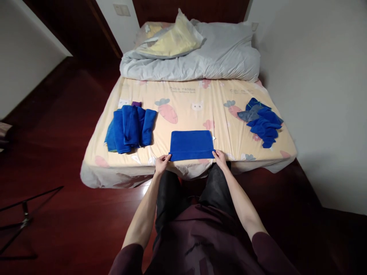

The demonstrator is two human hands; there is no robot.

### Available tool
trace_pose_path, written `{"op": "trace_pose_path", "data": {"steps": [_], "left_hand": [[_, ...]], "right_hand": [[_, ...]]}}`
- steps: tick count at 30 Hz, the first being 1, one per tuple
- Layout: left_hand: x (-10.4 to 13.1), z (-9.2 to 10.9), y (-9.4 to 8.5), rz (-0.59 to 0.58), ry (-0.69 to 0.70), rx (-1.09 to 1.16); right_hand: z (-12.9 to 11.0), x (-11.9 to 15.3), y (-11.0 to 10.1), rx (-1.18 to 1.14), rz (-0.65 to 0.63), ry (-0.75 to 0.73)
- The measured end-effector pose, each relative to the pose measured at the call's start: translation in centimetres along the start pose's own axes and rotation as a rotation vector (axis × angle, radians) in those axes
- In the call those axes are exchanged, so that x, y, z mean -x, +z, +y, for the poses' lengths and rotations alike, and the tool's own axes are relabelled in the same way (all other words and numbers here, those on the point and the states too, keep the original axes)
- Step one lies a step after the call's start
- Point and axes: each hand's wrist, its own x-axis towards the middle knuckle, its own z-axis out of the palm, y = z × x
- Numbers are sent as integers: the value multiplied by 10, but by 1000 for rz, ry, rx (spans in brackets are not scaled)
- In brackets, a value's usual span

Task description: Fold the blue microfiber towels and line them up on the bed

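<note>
A blue towel point(191, 140) lies flat as a rectangle at the front edge of the bed, with a narrow strip folded over along its near side. My left hand point(163, 162) pinches the near left corner of that strip. At the near right corner, my right hand point(220, 158) grips the fold between thumb and fingers. A small white tag shows at the towel's right edge. Left of it sits a pile of folded blue towels point(130, 126), with a bit of purple at the back. To the right is a crumpled heap of blue and grey cloths point(264, 121).
The bed point(183, 103) wears a cream sheet printed with carrots and rabbits. A grey quilt point(223, 49) and a yellow pillow in a clear cover point(177, 38) lie at its head. Black stand legs point(25, 221) are on the dark red floor at left; a wall borders the right.
</note>
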Motion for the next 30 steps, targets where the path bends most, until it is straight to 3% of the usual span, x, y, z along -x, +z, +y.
{"op": "trace_pose_path", "data": {"steps": [12, 17, 30], "left_hand": [[-9, -7, 2, 25, 20, -60], [-12, -11, 1, -1, 38, 16], [-19, -16, 4, 64, -37, 128]], "right_hand": [[12, -3, 7, -57, 77, -10], [12, -2, 7, -86, 71, -17], [9, -5, 8, -136, 108, 1]]}}
